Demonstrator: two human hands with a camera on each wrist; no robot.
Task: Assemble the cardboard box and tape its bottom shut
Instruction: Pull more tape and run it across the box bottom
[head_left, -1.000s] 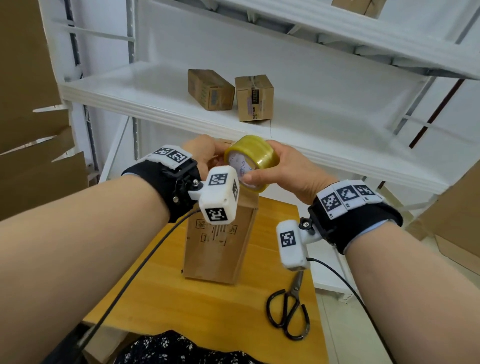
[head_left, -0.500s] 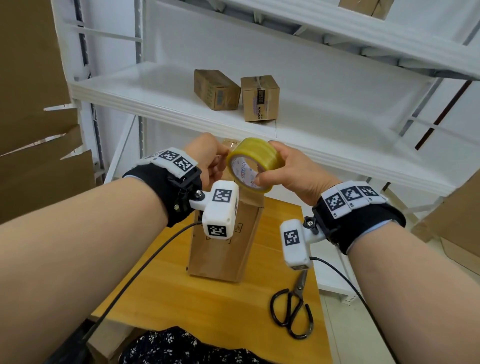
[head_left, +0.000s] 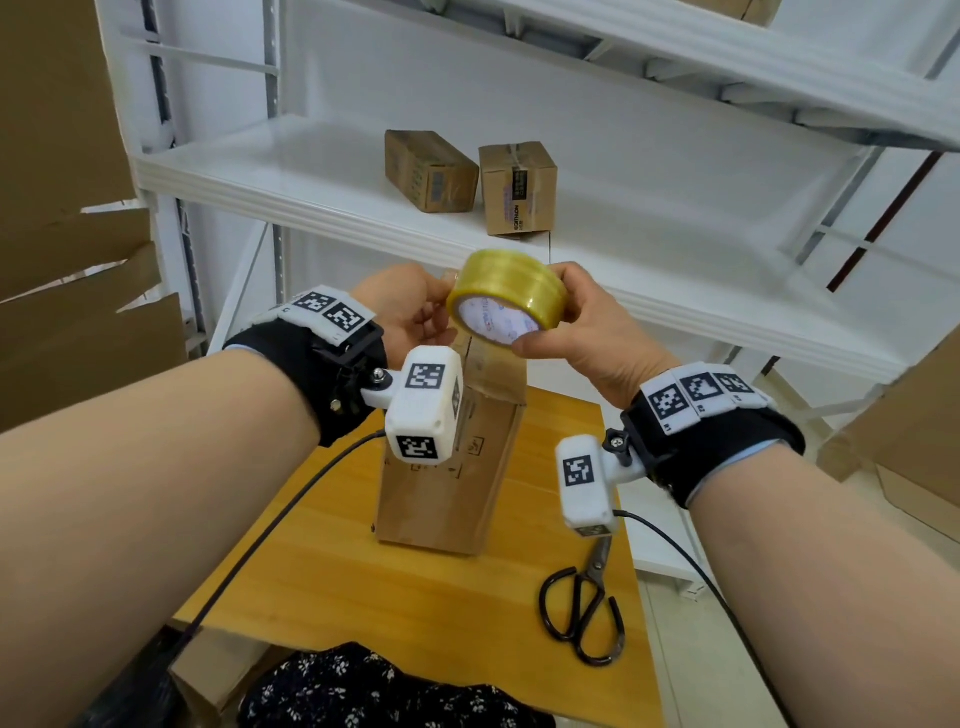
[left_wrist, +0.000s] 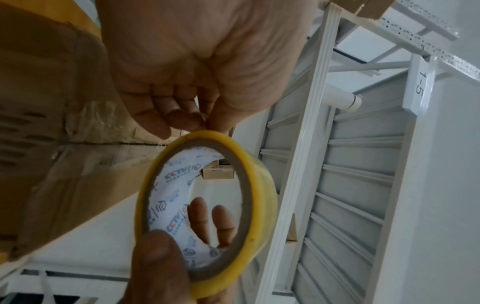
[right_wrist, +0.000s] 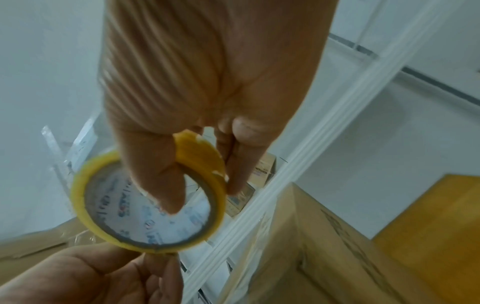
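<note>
A yellow tape roll hangs in the air just above the cardboard box. The box stands upright on the wooden table, with clear tape across its top end. My right hand grips the roll, thumb on its near face and fingers over the far side. My left hand pinches at the roll's left rim. In the left wrist view its fingertips meet at the roll edge. In the right wrist view the thumb lies across the roll opening. I cannot tell whether a tape end is lifted.
Black-handled scissors lie on the table to the right of the box. Two small taped boxes sit on the white shelf behind. Flattened cardboard leans at the left, more cardboard at the right.
Both hands and the roll stay almost in place above the box. The left fingers have closed in onto the roll's rim.
</note>
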